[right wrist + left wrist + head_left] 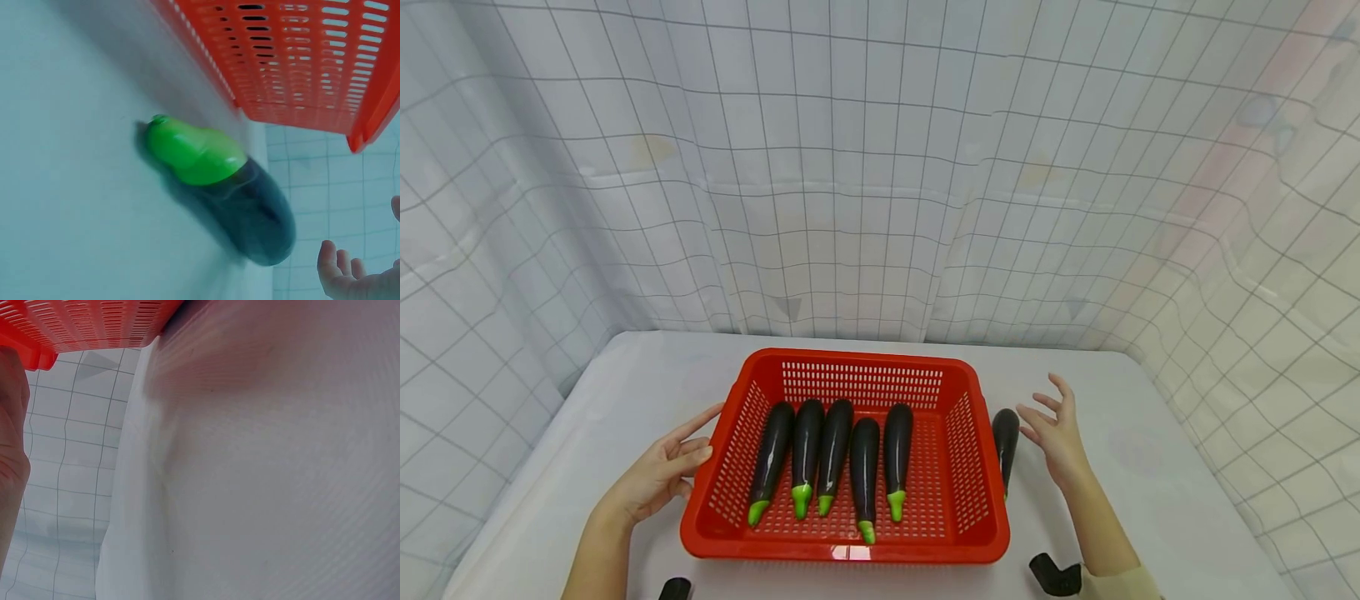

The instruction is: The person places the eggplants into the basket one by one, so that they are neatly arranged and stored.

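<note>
Several dark eggplants with green stem ends (864,471) lie side by side in a red plastic basket (850,552). Another eggplant (1004,442) lies on the table just outside the basket's right wall; its green end shows in the right wrist view (200,153). My left hand (658,475) is at the basket's left rim, index finger extended and thumb by the rim. Only part of that hand (9,425) shows in the left wrist view. My right hand (1060,437) is raised right of the loose eggplant, fingers spread and holding nothing.
A white cloth covers the table (1150,467). White grid-patterned curtains (865,208) hang behind it and on both sides. Black straps or mounts show near the wrists, one by the right sleeve (1116,586).
</note>
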Tool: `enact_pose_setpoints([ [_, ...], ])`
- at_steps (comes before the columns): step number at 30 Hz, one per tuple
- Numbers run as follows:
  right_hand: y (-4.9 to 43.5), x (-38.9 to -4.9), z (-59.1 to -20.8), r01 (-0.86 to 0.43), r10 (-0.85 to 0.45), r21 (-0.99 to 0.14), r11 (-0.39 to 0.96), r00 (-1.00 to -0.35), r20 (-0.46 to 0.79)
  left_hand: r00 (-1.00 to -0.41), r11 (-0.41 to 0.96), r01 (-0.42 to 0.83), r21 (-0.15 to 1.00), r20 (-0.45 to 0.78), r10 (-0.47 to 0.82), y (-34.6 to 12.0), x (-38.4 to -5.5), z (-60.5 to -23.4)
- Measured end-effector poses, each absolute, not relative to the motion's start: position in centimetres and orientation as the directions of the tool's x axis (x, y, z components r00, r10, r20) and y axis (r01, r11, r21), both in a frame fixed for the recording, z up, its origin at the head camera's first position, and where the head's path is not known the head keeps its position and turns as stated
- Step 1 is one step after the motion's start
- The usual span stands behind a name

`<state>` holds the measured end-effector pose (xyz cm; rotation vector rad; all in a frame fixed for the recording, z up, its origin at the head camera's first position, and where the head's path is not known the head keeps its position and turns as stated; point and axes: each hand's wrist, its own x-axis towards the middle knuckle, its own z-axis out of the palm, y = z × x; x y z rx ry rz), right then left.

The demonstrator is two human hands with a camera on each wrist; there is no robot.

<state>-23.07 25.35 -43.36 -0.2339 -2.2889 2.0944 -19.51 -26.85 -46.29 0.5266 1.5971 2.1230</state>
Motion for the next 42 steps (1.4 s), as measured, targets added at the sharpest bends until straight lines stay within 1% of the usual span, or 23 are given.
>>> enact_pose_setpoints([
  [8, 26.4, -22.4, -45.6, 0.167, 0.152, -0.984, 0.062, -0.976, -0.156, -0.839, -0.243, -0.105, 0.964, 0.045, 0.541, -26.8, -19.4, -46.2],
  [11, 26.5, -22.2, -46.4, 0.184, 0.146, -0.981, 0.063, -0.974, -0.173, -0.837, -0.239, -0.102, 0.966, 0.046, 0.546, -26.8, -19.5, -46.3],
  [17, 26.5, -22.1, -47.3, 0.217, 0.134, -0.973, 0.079, -0.970, -0.205, -0.841, -0.203, -0.122, 0.972, 0.007, 0.540, -26.9, -19.6, -46.3],
  [21, 26.6, -22.0, -47.8, 0.242, 0.108, -0.966, 0.094, -0.967, -0.232, -0.839, -0.210, -0.119, 0.970, 0.014, 0.544, -26.9, -19.6, -46.3],
  [28, 26.7, -22.0, -48.4, 0.263, 0.077, -0.957, 0.121, -0.964, -0.255, -0.842, -0.247, -0.104, 0.963, 0.046, 0.538, -26.7, -19.5, -46.2],
  [35, 26.5, -22.0, -48.5, 0.271, 0.039, -0.953, 0.133, -0.963, -0.268, -0.841, -0.199, -0.121, 0.972, 0.006, 0.542, -26.9, -19.6, -46.3],
  [42, 26.3, -21.9, -48.5, 0.266, -0.002, -0.951, 0.156, -0.963, -0.270, -0.840, -0.211, -0.116, 0.971, 0.018, 0.542, -26.8, -19.5, -46.3],
])
